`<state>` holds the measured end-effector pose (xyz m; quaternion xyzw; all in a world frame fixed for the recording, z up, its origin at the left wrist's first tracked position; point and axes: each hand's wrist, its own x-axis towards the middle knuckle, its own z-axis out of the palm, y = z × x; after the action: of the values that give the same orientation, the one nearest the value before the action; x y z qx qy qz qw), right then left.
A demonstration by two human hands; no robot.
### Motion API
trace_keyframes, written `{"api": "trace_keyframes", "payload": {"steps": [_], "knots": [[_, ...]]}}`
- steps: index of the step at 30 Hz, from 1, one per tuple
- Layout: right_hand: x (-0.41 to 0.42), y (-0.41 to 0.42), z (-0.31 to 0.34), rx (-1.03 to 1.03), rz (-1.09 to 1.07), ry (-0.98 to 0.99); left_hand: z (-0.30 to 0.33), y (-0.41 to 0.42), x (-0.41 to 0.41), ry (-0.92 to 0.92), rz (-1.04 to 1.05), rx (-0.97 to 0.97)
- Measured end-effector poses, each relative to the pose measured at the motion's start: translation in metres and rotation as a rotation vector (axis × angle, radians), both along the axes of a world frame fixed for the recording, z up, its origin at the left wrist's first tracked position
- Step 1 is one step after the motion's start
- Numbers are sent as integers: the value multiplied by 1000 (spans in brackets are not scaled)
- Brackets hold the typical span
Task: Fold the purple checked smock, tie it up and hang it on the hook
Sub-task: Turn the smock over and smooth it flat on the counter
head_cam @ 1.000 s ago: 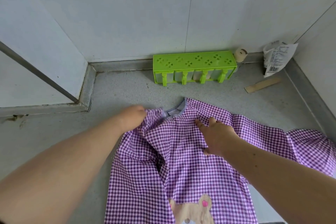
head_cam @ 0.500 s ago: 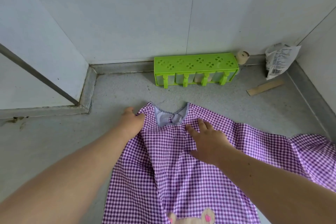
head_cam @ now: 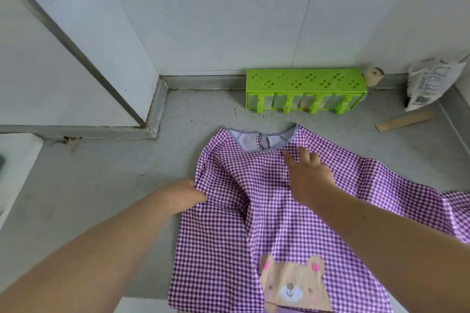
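Since half a second earlier, the left hand [head_cam: 181, 197] had slid down the purple checked smock [head_cam: 254, 211] to pinch its left edge; the collar lay flatter. It rested on the grey surface [head_cam: 101, 185]. The right hand [head_cam: 309, 175] pressed flat-fingered below the collar. Judgement: keep that anchor firm, then fold the left side inward squarely.

Bare floor [head_cam: 106, 185] left of smock [head_cam: 254, 211]; green rack [head_cam: 305, 84] behind.
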<state>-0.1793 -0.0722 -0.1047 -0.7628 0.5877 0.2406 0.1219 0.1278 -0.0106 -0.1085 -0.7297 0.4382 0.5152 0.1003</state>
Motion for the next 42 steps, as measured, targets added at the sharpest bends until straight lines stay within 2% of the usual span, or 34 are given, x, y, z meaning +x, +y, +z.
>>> {"api": "trace_keyframes", "payload": {"steps": [4,9,11,14,16,17,20,22,25,27,28,31,33,37,42], "knots": [[34,35,-9,150,-5,-115,4,8,-5,80,95,-107],[41,35,-17,193,-31,-25,17,7,-3,171,256,-221],[45,32,-15,199,-38,-7,21,11,9,242,314,-75],[49,29,-10,211,-54,0,15,31,32,209,171,259],[52,29,-7,214,-48,4,16,48,42,192,72,318],[51,29,-6,211,-46,10,15,53,46,210,87,308],[51,30,-5,193,-40,20,17,58,66,227,216,193],[51,32,-4,182,-41,8,23,51,81,97,212,8],[51,33,-3,172,-41,1,43,39,97,-165,242,-373],[52,33,-3,169,-38,9,52,28,109,-208,329,-506],[53,33,-3,171,-36,17,55,26,112,-182,312,-438],[54,33,-4,177,-35,34,41,35,110,-183,-56,35],[56,33,-3,180,-37,38,23,52,102,-156,-242,210],[57,32,-1,180,-37,38,-8,76,95,-34,-163,142],[55,34,-1,171,-24,47,-12,84,76,-48,-156,147]]}}
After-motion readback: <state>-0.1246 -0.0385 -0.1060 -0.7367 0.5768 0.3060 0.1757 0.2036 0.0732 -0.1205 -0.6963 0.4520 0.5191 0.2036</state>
